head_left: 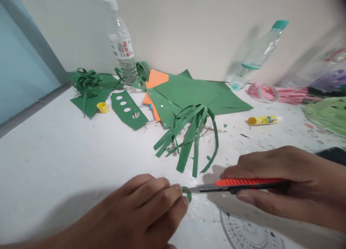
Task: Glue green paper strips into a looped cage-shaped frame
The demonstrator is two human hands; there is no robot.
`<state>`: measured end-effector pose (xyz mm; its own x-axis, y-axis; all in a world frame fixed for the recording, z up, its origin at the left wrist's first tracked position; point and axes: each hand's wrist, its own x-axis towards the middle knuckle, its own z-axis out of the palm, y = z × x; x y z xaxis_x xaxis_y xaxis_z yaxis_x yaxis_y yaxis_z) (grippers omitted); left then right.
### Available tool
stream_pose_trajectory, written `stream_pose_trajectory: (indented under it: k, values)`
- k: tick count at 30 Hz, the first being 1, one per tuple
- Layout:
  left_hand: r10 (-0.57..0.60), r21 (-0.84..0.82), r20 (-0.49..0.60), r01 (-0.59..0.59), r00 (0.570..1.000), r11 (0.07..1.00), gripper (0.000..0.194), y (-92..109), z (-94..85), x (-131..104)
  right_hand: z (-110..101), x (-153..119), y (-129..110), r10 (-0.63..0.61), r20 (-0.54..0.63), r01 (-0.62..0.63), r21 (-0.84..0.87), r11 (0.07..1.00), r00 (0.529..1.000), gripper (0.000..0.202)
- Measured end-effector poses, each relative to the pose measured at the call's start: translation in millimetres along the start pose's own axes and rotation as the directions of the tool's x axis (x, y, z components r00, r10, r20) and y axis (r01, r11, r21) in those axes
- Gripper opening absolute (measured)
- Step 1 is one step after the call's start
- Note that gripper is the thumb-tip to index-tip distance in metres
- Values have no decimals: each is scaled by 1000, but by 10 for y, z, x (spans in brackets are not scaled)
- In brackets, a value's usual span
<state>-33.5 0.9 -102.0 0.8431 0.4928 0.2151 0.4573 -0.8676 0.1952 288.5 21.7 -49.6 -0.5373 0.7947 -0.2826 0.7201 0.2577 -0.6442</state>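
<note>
Near the front centre, my left hand (156, 205) has its fingers pressed together on a small green paper piece (189, 195), most of it hidden under the fingertips. My right hand (292, 184) is closed around a red and black utility knife (248, 182) at the right. The knife's blade points left, and its tip meets the small green piece beside my left fingertips. Just beyond the hands lies a bunch of green paper strips (190, 144). Under the right hand's wrist side, a clear protractor (245, 231) lies partly covered.
Green sheets (200, 94) and a green strip with holes (128, 110) lie farther back. Behind them stand a water bottle (123, 47) and a tilted bottle (259, 54). A yellow glue stick (263, 120), yellow cap (103, 107) and pink strips (292, 94) are also there.
</note>
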Motion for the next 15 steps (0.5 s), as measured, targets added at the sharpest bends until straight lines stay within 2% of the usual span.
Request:
stream_pose_trajectory:
  k: [2,7,15]
  values:
    - [58,27,-10,-58,998,998,37,-20,-41,40,-5,4,40,-31,-5,31,15,999,1000,33]
    - [69,58,-41,-67,997,996,33,-40,-27,75,17,10,129,-102,-23,102,36,994,995,40]
    - [64,38,-51,-62,997,997,34,-6,-50,69,9,19,53,-138,-60,138,-6,990,989,35]
